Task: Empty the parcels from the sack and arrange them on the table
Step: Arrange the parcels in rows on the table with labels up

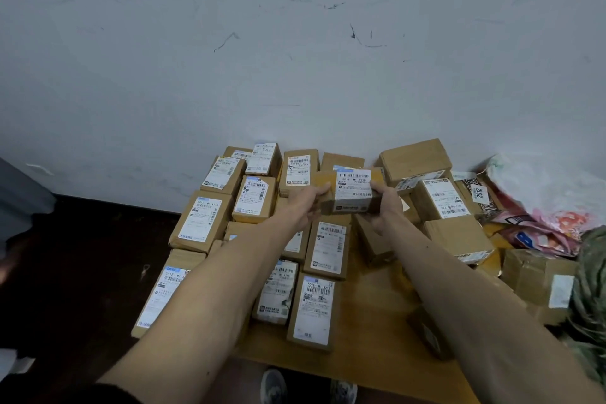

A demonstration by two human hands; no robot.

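Two shoes (308, 387) show below the tabletop (370, 348) edge. Beyond my forearms, labelled boxes (314, 311) lie in rows. Further out, my left hand (306, 203) and right hand (387, 203) grip one box (352, 190) by its ends, raised above the rows. Farthest, loose boxes crowd the wall (295, 43).

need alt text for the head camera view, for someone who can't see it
Seen from above, a person's left hand and right hand hold a small labelled cardboard parcel over a wooden table against a scuffed white wall. Neat rows of parcels fill the table's left side; jumbled boxes and plastic mailers lie right.
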